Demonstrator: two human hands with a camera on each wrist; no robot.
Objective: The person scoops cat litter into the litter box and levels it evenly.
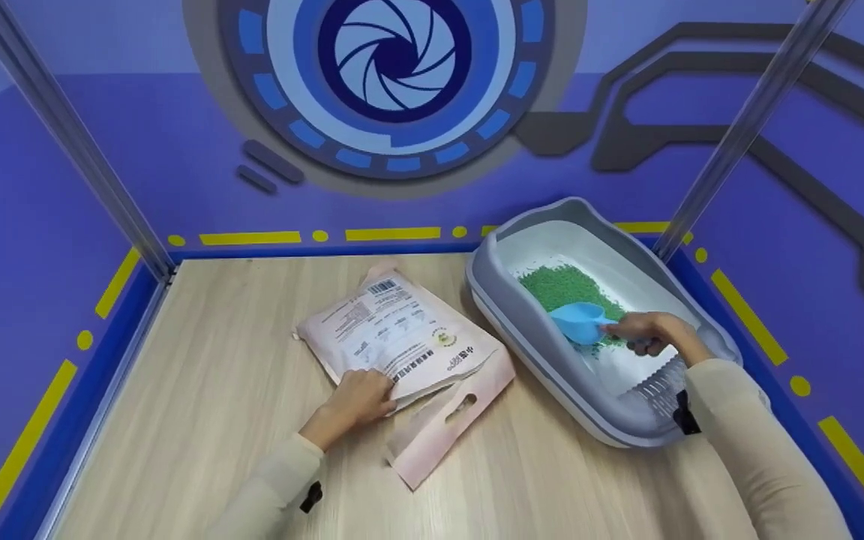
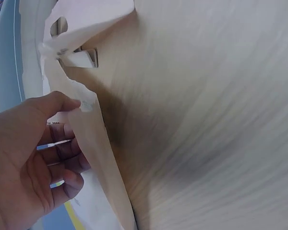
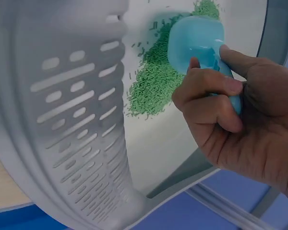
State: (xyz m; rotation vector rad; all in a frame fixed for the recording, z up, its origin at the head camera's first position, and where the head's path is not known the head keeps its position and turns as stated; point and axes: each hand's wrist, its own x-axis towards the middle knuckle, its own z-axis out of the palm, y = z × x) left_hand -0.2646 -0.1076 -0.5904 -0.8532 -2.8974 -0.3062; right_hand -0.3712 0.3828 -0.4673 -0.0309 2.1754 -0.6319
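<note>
A pale pink litter bag [image 1: 394, 330] lies on the table, its torn top strip with a handle hole [image 1: 451, 427] folded toward the front. My left hand [image 1: 357, 401] pinches the bag's open edge; in the left wrist view the thumb of that hand [image 2: 33, 153] presses on the edge with the fingers curled behind. My right hand [image 1: 646, 332] grips the handle of a blue scoop [image 1: 580, 322] above the grey litter box [image 1: 492, 300]. Green litter pellets [image 1: 563, 285] are heaped inside the box, under the scoop. Whether the scoop holds pellets is hard to tell.
The box's slotted grey grate [image 3: 81, 105] is at its near end. Beneath everything is a light wood table [image 1: 237, 360]. Blue-purple printed panels [image 1: 117, 150] with metal corner posts enclose the back and sides.
</note>
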